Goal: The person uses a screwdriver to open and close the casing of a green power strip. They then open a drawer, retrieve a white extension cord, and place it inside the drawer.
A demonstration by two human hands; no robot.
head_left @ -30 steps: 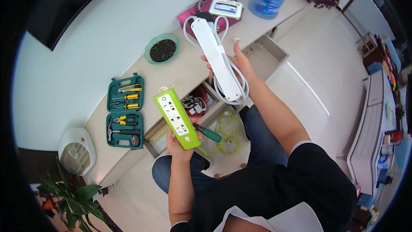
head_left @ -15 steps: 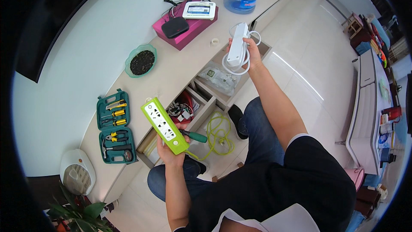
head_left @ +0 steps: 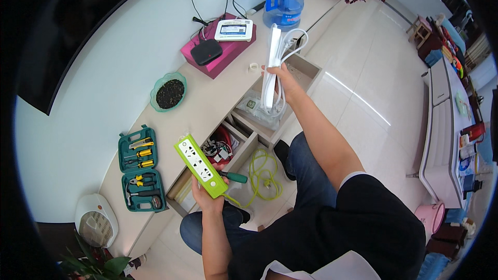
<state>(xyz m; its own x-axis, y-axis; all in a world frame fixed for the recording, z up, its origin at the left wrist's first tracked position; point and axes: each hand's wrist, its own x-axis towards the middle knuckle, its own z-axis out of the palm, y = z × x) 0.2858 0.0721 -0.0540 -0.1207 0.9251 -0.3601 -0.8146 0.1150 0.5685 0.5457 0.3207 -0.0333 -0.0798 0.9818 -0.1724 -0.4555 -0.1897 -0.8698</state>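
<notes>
While the left hand clamps the near end of a green power strip, sockets facing up, above the near-left open drawer, a green-handled tool sticks out rightward from the same grip, its working end hidden. The strip's green cord trails to a loose coil on the floor at right, so its drag probably tugs that near end; the casing looks stiff, light and fairly smooth, best held around both long edges. Farther right, the right hand closes around the middle of a white power strip and its looped white cord, above the far drawer. That casing seems rigid, the cord springy; gripping both together should limit slipping.
</notes>
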